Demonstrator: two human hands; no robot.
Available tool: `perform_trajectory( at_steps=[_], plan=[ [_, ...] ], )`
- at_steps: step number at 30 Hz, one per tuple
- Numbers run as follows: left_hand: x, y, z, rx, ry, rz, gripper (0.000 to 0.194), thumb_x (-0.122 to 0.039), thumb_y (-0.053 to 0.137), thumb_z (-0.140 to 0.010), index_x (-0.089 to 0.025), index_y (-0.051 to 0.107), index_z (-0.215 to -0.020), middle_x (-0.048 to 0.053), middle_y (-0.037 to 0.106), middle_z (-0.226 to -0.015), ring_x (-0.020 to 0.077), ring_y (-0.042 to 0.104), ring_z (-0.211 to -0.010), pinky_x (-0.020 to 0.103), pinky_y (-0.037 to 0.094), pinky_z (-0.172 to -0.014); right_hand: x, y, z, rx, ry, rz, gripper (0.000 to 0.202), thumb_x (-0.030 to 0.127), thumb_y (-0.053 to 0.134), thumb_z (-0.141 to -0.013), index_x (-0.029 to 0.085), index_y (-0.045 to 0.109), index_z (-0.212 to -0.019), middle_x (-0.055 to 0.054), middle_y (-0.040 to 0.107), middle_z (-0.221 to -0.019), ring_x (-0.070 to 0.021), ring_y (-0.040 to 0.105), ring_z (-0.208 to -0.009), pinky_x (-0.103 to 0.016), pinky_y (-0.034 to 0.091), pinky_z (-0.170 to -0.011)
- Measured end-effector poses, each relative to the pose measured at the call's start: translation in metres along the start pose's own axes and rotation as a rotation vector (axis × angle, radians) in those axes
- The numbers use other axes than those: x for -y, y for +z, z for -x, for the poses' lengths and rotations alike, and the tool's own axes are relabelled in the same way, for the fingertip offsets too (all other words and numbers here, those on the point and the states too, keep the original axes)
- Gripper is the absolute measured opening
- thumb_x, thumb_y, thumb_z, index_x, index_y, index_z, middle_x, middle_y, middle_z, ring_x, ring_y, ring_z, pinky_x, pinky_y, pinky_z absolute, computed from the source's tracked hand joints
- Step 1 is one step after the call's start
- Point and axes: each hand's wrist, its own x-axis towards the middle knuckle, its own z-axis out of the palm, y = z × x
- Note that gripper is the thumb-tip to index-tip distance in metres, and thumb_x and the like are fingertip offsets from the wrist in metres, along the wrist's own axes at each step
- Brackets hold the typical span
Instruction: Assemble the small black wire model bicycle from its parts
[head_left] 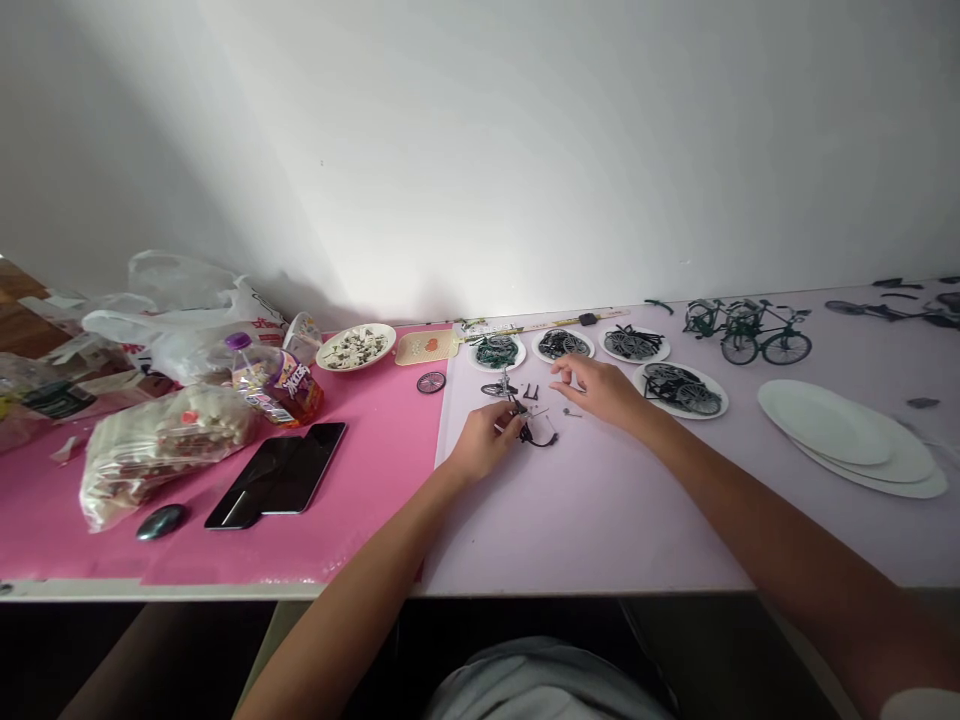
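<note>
My left hand [489, 438] is closed on a small, partly built model bicycle [525, 430], dark and thin, with part of it hidden by the fingers. To its right, my right hand [589, 388] hovers over the table with curled fingers and the thumb apart; nothing shows between them. Below its fingertips lies a tiny part [572, 412]. Two small black pieces [531, 391] rest between the hands, and a wheel piece [495, 388] lies just beyond my left hand.
Behind the hands stand plates of green parts [498, 350], black parts [564, 345] and grey wheels [684, 388]. Finished model bicycles [765, 345] stand at the back right, stacked white plates [847, 430] nearer. Leftward are a bottle [277, 383], phones [277, 475] and a stuffed bag [165, 445].
</note>
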Motion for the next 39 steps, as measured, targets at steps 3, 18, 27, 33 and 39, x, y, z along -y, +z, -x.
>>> perform_trajectory(
  at_steps=[3,18,27,33,39],
  plan=[
    [0.001,0.001,0.000,0.000,-0.008,-0.010,0.030,-0.041,0.052,-0.098,-0.018,0.070,-0.101,0.000,0.060,-0.072,0.0134,0.048,-0.064,0.026,0.043,-0.063,0.000,0.001,0.000,0.071,-0.025,-0.028,0.007,0.029,0.064,-0.095,0.024,0.069,-0.092,-0.003,0.070,-0.093,-0.0167,0.060,-0.067,-0.029,0.040,-0.063],
    [-0.002,-0.001,0.000,0.012,0.006,-0.026,0.031,-0.043,0.049,-0.099,-0.017,0.067,-0.095,-0.001,0.057,-0.070,0.0138,0.047,-0.065,0.026,0.042,-0.065,-0.039,0.014,0.002,0.145,0.029,0.373,0.021,0.025,0.064,-0.096,0.020,0.077,-0.079,-0.011,0.070,-0.083,-0.0313,0.050,-0.097,-0.039,0.034,-0.077],
    [-0.008,-0.004,0.000,0.020,0.026,-0.002,0.031,-0.042,0.048,-0.099,-0.017,0.063,-0.087,0.000,0.057,-0.071,0.0137,0.047,-0.066,0.025,0.042,-0.062,-0.034,0.020,0.000,0.184,0.154,0.381,0.021,0.019,0.055,-0.098,0.018,0.073,-0.088,-0.014,0.072,-0.095,-0.0323,0.055,-0.102,-0.042,0.040,-0.085],
    [-0.011,-0.004,0.001,0.007,0.034,0.013,0.032,-0.042,0.048,-0.100,-0.017,0.064,-0.089,0.000,0.059,-0.072,0.0131,0.048,-0.065,0.025,0.043,-0.063,-0.022,0.022,0.001,-0.048,0.147,0.008,0.028,0.014,0.042,-0.098,0.020,0.067,-0.110,-0.013,0.066,-0.106,-0.0273,0.062,-0.097,-0.041,0.051,-0.080],
    [-0.004,-0.001,-0.001,-0.052,0.006,0.019,0.036,-0.044,0.052,-0.099,-0.015,0.070,-0.110,0.003,0.066,-0.075,0.0142,0.056,-0.066,0.025,0.047,-0.065,0.007,0.019,0.006,0.004,0.003,-0.142,0.022,0.018,0.042,-0.097,0.021,0.061,-0.107,-0.009,0.060,-0.104,-0.0246,0.060,-0.095,-0.038,0.050,-0.082]
  ],
)
